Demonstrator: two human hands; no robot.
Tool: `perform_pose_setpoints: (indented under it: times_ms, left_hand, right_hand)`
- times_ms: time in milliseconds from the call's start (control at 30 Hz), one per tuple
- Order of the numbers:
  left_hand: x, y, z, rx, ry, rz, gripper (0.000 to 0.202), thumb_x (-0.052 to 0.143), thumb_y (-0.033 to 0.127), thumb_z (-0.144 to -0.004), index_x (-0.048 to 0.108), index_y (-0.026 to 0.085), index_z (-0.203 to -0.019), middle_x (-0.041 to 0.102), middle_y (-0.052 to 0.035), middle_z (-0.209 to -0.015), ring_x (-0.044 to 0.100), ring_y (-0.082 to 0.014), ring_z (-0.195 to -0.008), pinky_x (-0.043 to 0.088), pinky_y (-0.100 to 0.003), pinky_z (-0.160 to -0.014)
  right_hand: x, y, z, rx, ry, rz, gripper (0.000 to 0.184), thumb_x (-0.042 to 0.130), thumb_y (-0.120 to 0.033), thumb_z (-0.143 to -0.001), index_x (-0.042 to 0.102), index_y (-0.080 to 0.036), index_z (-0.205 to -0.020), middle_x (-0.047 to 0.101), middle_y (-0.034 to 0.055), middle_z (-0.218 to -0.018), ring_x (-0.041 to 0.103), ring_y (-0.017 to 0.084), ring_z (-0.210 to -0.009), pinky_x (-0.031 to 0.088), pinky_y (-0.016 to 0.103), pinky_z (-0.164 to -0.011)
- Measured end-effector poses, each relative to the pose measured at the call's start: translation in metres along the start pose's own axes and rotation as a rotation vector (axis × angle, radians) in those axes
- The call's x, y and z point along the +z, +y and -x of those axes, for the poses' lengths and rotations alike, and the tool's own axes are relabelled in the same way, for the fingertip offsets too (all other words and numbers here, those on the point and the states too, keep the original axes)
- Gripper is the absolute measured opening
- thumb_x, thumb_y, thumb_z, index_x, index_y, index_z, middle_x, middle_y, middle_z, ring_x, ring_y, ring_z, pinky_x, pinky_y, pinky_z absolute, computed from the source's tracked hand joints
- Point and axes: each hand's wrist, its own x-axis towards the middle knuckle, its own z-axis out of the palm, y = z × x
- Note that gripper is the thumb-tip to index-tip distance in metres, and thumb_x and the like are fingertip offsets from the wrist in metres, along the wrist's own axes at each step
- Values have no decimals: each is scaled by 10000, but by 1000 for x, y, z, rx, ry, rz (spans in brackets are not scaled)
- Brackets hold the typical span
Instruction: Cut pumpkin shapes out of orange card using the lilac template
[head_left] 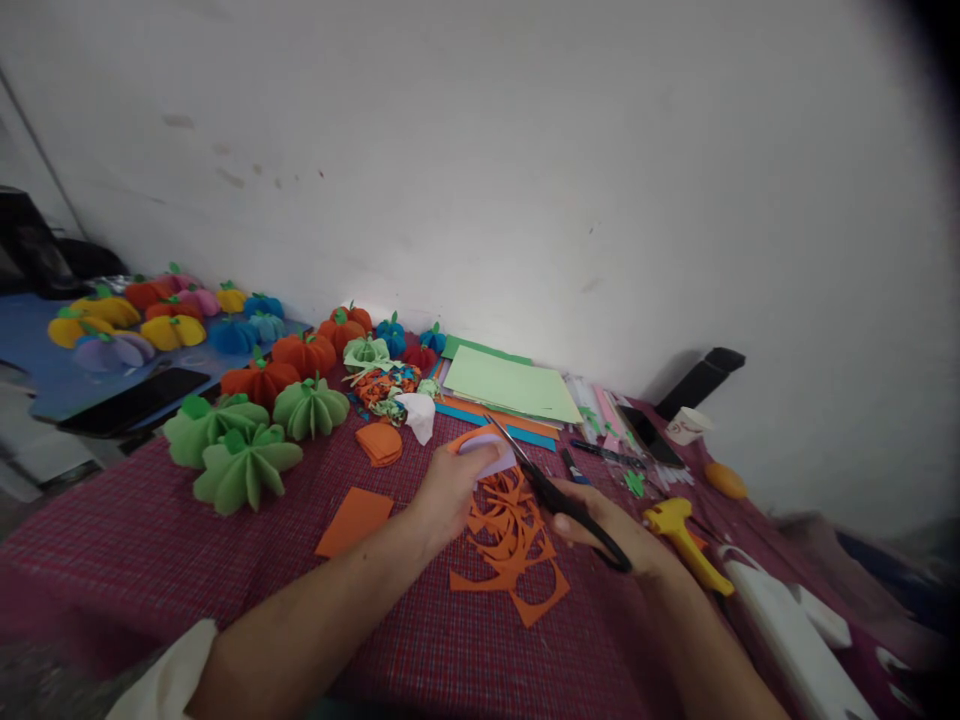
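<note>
My left hand (455,490) is closed on an orange paper piece (466,438) with a pale lilac rounded paper template (486,455) laid over it, the thumb on top. In my right hand (600,520) is a pair of black-handled scissors (559,500), its blades slanting up and left to the paper's upper right edge. Under both hands lies a heap of curved orange paper scraps (510,530). To the left sit a small stack of rounded orange cutouts (379,443) and a stack of orange rectangles (355,522).
Folded paper pumpkins (249,465) in several colours fill the left side. Pale green sheets (510,383) lie at the back by the wall. A yellow glue gun (686,540), a paper cup (688,426) and an orange-yellow fruit (725,480) are at the right on the checked tablecloth (285,570).
</note>
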Motion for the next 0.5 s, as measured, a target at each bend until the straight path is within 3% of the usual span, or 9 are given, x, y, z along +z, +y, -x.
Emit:
perform_pose_setpoints:
  times_ms: [300, 500]
  left_hand:
    - [0, -1, 0, -6, -19, 15, 90, 641, 173, -604, 607, 122, -670, 615, -16, -604, 558, -128, -556, 435, -251, -579]
    - [1, 1, 1, -25, 15, 3, 100, 657, 186, -587, 607, 124, -649, 607, -13, -581, 549, -127, -534, 423, -245, -555]
  right_hand:
    - [2, 0, -1, -8, 5, -18, 457, 545, -432, -789, 546, -140, -1141, 578, 27, -808, 535, 175, -752, 443, 269, -687]
    - [2, -3, -3, -51, -25, -44, 475, 546, -410, -796, 505, -163, -1199, 600, 63, -1027, 532, 238, -976, 420, 336, -852]
